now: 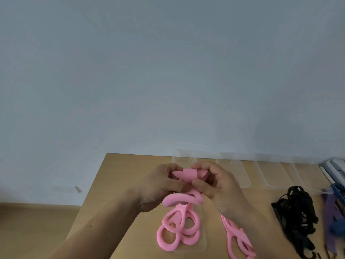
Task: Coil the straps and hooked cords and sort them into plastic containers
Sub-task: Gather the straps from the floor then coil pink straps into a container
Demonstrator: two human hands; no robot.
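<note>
First, the count: two hands are working over one wooden table point(115, 184). Four clear plastic containers point(233, 165) are sitting in a row along its far edge, and a fifth clear piece point(203, 246) is lying flat nearer the person. One pink strap point(179, 227) is hanging from the hands, its loops piling onto that fifth piece. A second pink length point(237, 238) is lying just beside it, passing under the right forearm; whether it is joined to the first cannot be told. One tangle of black cords point(293, 212) is lying to the right, with a purple strap point(330, 208) and a blue strap point(337, 191) just past it.

The left hand point(158, 186) and the right hand point(222, 187) are being held close together above the table, fingers facing each other. Both are curling their fingers round the top end of the pink strap and pinching it, and a short turn of it is showing between them.

The fingers are covering most of that gripped end. The container walls are fading into the pale wall behind, so their edges are hard to trace and the count of four is a best reading. The black cords are running off the bottom edge, and the right edge is cutting off the blue strap and some white and dark things point(334, 167) too blurred to name.
</note>
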